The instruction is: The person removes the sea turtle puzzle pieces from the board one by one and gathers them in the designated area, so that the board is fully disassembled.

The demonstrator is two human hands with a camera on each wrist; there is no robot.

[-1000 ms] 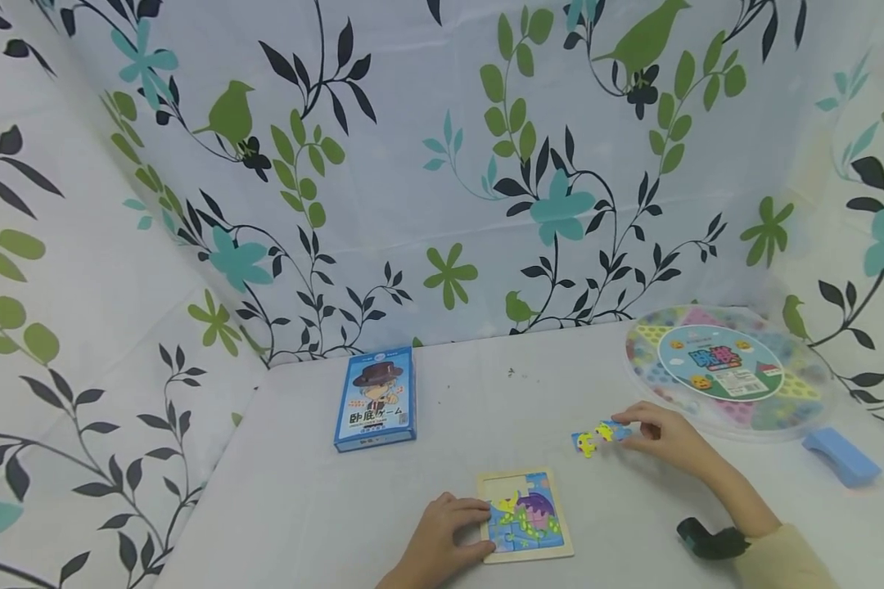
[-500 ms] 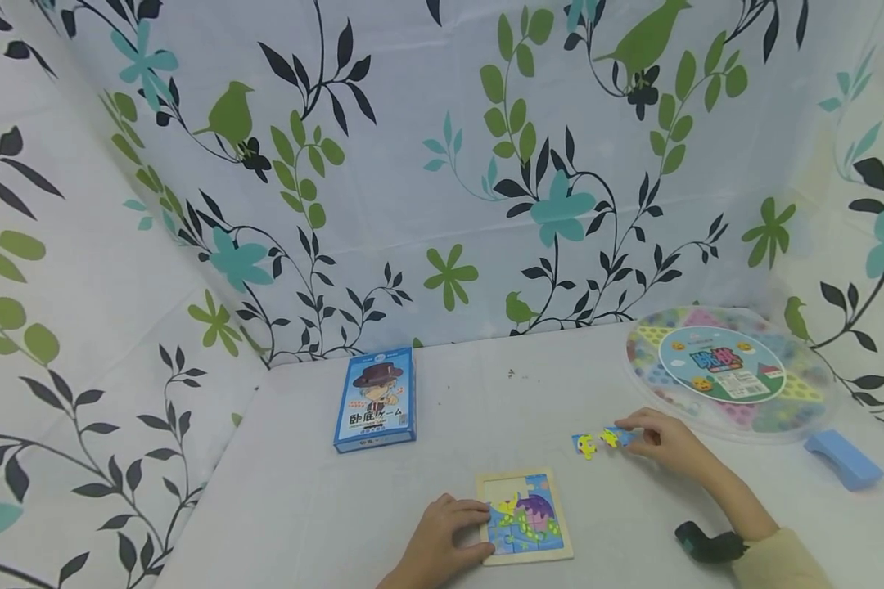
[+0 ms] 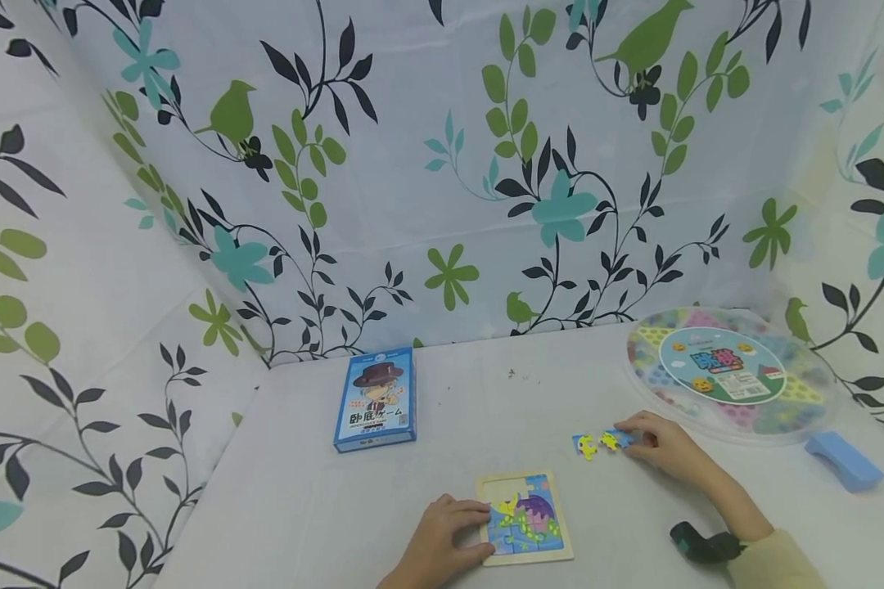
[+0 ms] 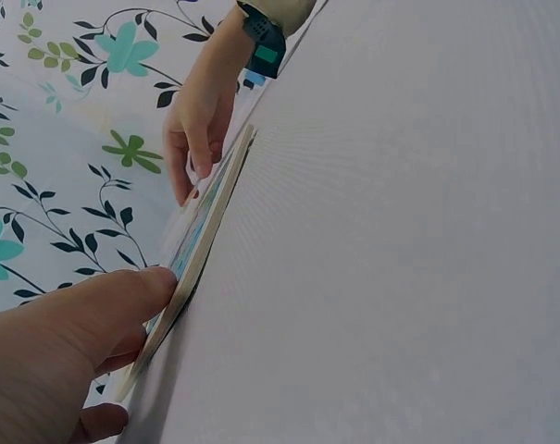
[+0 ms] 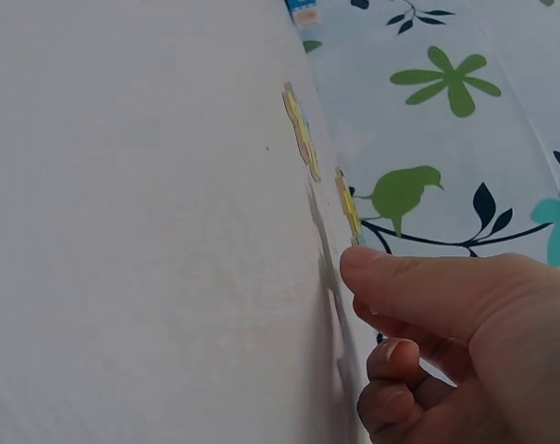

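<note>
a blue game box printed with a hatted cartoon figure lay flat at ten o'clock from the wooden puzzle frame. the left hand rested at the frame's nine o'clock side, its thumb and forefinger apart, both tips touching that edge. the frame lay flat on the white tabletop, with a purple-shelled cartoon creature across its fitted pieces and a pale bare patch towards eleven o'clock. between one and two o'clock from it lay a yellow-and-blue jigsaw piece. just beside that, at its three o'clock, was a second jigsaw piece, pinched between the thumb and fingers of the right hand; whether it touched the table i could not tell. a black wrist device sat towards five o'clock from that hand. farther out were a round chinese checkers set at two o'clock from the frame and a light-blue arched block near three.
</note>
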